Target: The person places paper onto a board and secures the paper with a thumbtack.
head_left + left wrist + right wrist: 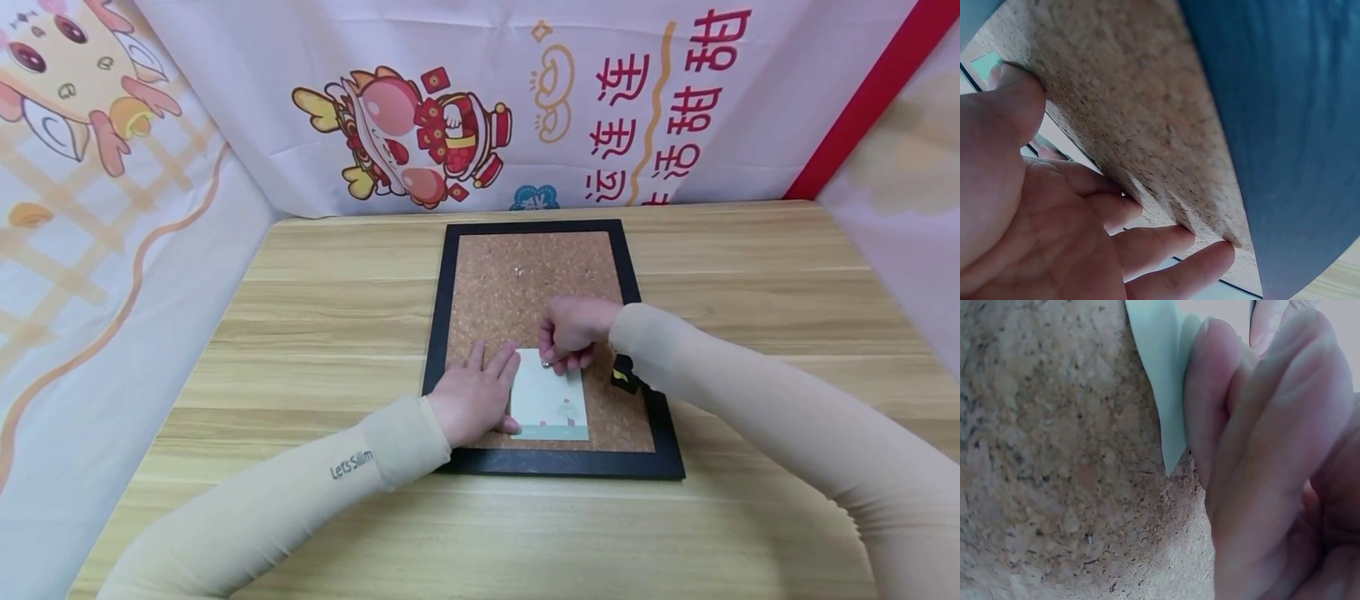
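Observation:
A pale green-white note sheet [547, 404] with a small printed picture lies on the lower part of a black-framed cork board [487, 308]. My left hand [474, 398] lies with fingers spread on the cork and against the sheet's left edge, its thumb on the lower left corner. At the sheet's top edge, my right hand [572, 332] pinches a small silvery push pin [546, 363] between thumb and finger. The right wrist view shows a corner of the sheet [1169, 425] beside the curled right fingers. Whether the pin's point is in the cork is hidden.
Higher on the cork stands a small silvery pin [518, 272], with another tiny one [589, 272] to its right. The board's black frame [570, 463] rests on a wood-grain table [337, 300]. Printed cloth [262, 158] hangs behind and at both sides.

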`<state>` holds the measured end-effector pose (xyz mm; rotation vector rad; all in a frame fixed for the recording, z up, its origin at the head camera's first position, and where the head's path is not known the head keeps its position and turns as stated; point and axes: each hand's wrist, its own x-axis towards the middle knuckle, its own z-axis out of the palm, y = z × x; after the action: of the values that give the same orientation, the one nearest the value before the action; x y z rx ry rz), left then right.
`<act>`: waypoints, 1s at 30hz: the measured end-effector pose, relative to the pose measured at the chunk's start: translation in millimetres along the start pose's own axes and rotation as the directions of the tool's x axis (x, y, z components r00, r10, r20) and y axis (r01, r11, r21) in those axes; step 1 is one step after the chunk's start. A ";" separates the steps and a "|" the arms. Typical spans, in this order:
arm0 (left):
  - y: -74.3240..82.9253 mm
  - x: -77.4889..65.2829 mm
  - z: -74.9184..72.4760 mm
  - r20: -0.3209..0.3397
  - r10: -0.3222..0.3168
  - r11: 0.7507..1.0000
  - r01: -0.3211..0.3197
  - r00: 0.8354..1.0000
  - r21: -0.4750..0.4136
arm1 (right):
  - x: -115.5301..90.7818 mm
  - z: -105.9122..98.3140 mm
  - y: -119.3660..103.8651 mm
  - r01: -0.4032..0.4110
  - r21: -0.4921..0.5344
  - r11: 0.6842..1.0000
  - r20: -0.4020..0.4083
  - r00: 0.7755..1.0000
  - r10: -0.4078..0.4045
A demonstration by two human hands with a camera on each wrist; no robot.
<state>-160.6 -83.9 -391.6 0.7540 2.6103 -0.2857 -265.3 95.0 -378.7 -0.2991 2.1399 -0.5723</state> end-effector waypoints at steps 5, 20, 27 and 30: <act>0.4 -0.2 -0.9 0.008 -0.003 1.000 0.003 1.000 0.005 | -0.4 3.4 -3.5 -0.020 -0.021 1.000 -0.028 0.999 0.020; 1.9 -0.5 -1.4 0.000 0.000 1.000 0.000 1.000 0.026 | -3.0 13.4 -8.1 -0.027 -0.093 0.995 -0.131 0.991 0.015; 1.6 -0.2 -1.8 0.003 0.005 1.000 -0.005 1.000 0.025 | -4.1 15.8 -14.3 -0.063 -0.197 0.978 -0.174 0.984 0.028; 1.6 0.0 -1.9 0.012 0.005 1.000 -0.005 1.000 0.019 | -3.8 16.3 -12.4 -0.073 -0.217 0.973 -0.178 0.983 0.034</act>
<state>-160.4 -82.0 -390.0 0.7630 2.5974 -0.3133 -249.9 81.1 -378.2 -0.3229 2.3782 -0.3363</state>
